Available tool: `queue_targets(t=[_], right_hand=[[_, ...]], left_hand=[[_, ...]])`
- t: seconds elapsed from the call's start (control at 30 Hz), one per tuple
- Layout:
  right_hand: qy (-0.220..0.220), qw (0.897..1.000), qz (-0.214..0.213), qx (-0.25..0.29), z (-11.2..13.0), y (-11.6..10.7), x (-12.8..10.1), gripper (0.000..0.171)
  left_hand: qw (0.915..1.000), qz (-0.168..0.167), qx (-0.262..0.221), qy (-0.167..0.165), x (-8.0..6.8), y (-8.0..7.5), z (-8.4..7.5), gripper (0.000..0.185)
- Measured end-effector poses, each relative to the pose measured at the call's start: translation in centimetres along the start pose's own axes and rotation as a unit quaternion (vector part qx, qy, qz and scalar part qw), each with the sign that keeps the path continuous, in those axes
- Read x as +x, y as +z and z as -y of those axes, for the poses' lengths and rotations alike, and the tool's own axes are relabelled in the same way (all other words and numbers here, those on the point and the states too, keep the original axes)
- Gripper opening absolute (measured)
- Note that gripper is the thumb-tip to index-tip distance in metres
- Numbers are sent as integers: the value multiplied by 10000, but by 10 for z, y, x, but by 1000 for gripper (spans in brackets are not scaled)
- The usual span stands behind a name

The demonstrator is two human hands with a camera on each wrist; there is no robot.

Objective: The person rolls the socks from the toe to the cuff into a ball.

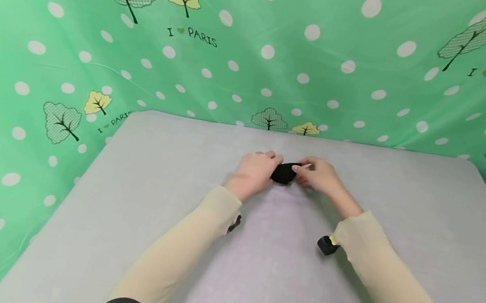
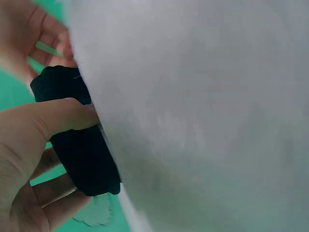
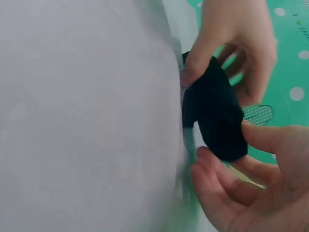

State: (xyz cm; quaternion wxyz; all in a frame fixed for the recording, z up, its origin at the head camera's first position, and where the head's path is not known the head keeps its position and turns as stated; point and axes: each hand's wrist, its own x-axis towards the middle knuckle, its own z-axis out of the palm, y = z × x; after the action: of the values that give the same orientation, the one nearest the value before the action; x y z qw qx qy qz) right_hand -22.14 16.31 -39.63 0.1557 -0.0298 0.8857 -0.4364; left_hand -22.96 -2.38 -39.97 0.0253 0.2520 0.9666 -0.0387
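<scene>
A small black folded cloth (image 1: 284, 174) is stretched between both hands near the far side of the table. My left hand (image 1: 256, 170) grips one end; in the left wrist view its thumb lies across the black cloth (image 2: 89, 162) with the fingers behind. At the other end is my right hand (image 1: 320, 177). The right wrist view shows this hand (image 3: 270, 174) pinching the cloth's rounded end (image 3: 227, 140) between thumb and fingers. Whether the cloth touches the tabletop is hard to tell, and its exact kind does not show.
The grey tabletop (image 1: 251, 280) spreads under both forearms. Behind it and at the sides hangs a green curtain (image 1: 246, 9) with white dots and trees. A black wrist camera (image 1: 327, 245) sits under the right cuff, another black device (image 1: 235, 223) at the left cuff.
</scene>
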Motion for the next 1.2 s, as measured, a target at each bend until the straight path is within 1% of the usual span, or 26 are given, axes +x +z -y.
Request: queue_targets(t=[0.07,0.1,0.13,0.2,0.27,0.33,0.4,0.47,0.5,0.6,0.7,0.8,0.9,0.93,1.07,1.2], right_hand=[[-224,9993,-263,128,-2,-1,-10,40],[-333,9987,-346,180,-3,-2,-15,38],[-460,9979,-399,239,-3,-2,-20,37],[-722,9958,-471,302,-4,-2,-29,34],[-973,9933,-536,304,-4,-1,-36,33],[-1216,9902,-591,357,-3,2,-41,32],[-1419,9871,-619,413,0,6,-44,32],[-1639,9832,-644,483,2,9,-47,32],[-1712,9816,-657,529,4,11,-49,30],[-1888,9774,-773,562,8,14,-54,23],[-2017,9736,-912,553,11,15,-59,14],[-2172,9697,-995,519,12,15,-64,10],[-2311,9661,-1019,537,12,16,-68,8],[-2339,9652,-1006,600,12,16,-68,7],[-2429,9599,-1003,972,11,20,-72,8],[-2439,9523,-1114,1457,10,24,-73,9]], left_hand=[[9976,-24,-650,-234,-5,0,8,49],[9941,-70,-1024,-352,-8,-1,12,48],[9890,-164,-1397,-448,-11,-1,16,46],[9745,-392,-2139,-558,-17,-3,22,43],[9553,-635,-2836,-533,-23,-5,25,43],[9305,-811,-3551,-384,-28,-8,25,47],[9050,-883,-4155,-227,-34,-12,22,54],[8805,-882,-4656,-90,-41,-14,17,60],[8700,-869,-4852,-38,-44,-15,15,61],[8485,-832,-5227,60,-53,-17,7,61],[8305,-767,-5515,164,-60,-17,1,57],[8162,-763,-5723,243,-66,-17,-2,52],[8046,-867,-5868,266,-69,-16,-3,47],[8030,-923,-5883,255,-70,-15,-4,45],[7921,-1108,-5997,234,-72,-14,-6,42],[7910,-1208,-5991,282,-74,-15,-8,37]])
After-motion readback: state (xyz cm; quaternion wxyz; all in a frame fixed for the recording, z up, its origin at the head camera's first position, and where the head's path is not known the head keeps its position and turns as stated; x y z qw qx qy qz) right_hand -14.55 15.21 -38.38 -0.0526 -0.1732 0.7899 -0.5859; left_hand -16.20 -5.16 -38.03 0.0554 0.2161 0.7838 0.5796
